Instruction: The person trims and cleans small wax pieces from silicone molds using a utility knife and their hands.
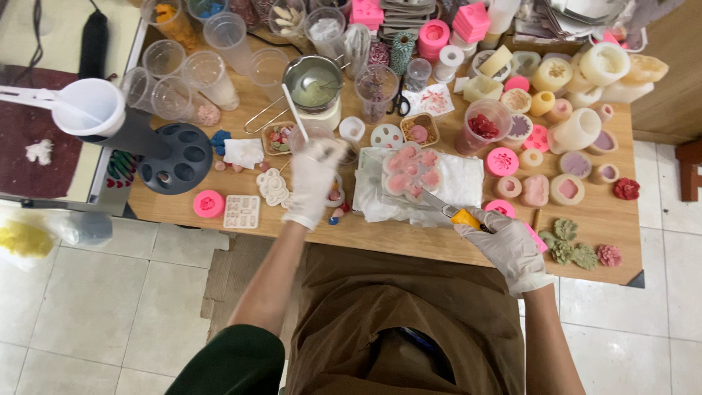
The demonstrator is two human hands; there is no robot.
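Observation:
Both my hands wear white gloves. My right hand (507,247) grips a yellow-handled utility knife (452,211), its blade touching the edge of a clear flower-shaped mould (411,171) filled with pink wax. The mould lies on crumpled white paper (459,183) on the wooden table (395,238). My left hand (313,179) reaches over the table left of the mould, holding a white stick (294,110) that leans up toward a metal pot (314,82) of pale green liquid.
Clear plastic cups (191,69) crowd the back left. Pink and white silicone moulds (241,211) lie at the front left. Cream and pink candles (567,132) and wax flowers (574,249) fill the right side. A white ladle (88,106) and a dark round holder (179,157) stand at the left.

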